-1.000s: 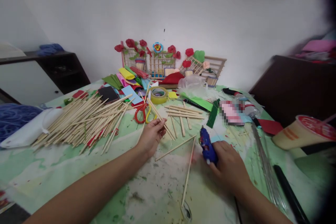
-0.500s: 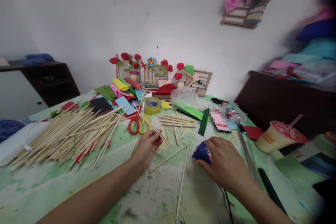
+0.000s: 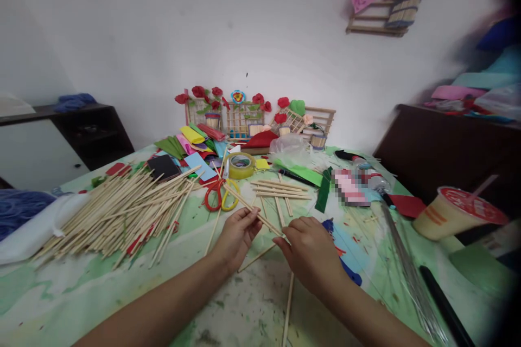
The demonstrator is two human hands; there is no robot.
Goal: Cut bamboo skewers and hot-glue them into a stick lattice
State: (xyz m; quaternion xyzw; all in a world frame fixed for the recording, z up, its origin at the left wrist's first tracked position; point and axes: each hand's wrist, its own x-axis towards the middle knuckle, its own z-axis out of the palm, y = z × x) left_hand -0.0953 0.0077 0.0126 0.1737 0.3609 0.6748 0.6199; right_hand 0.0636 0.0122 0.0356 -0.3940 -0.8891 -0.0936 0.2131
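Note:
My left hand (image 3: 241, 232) pinches thin wooden sticks (image 3: 241, 199) that slant from upper left to lower right. At their lower end, the fingers of my right hand (image 3: 310, 245) are closed round the tips. Loose sticks lie on the table beneath and between the hands, one running toward the near edge (image 3: 288, 309). A blue object (image 3: 350, 272) shows partly behind my right hand. Beyond my left hand are scissors with red and yellow handles (image 3: 230, 197) and a yellow tape roll (image 3: 241, 166).
A big pile of sticks (image 3: 118, 211) covers the left side. Coloured paper (image 3: 191, 138) and stick frames with red flowers (image 3: 246, 111) stand at the back. To the right are wires (image 3: 411, 276), a black rod (image 3: 443, 303) and a drink cup (image 3: 437, 214).
My right hand has left the blue object and moved left to the sticks in my left hand. The blue object now lies on the table. The view has shifted slightly.

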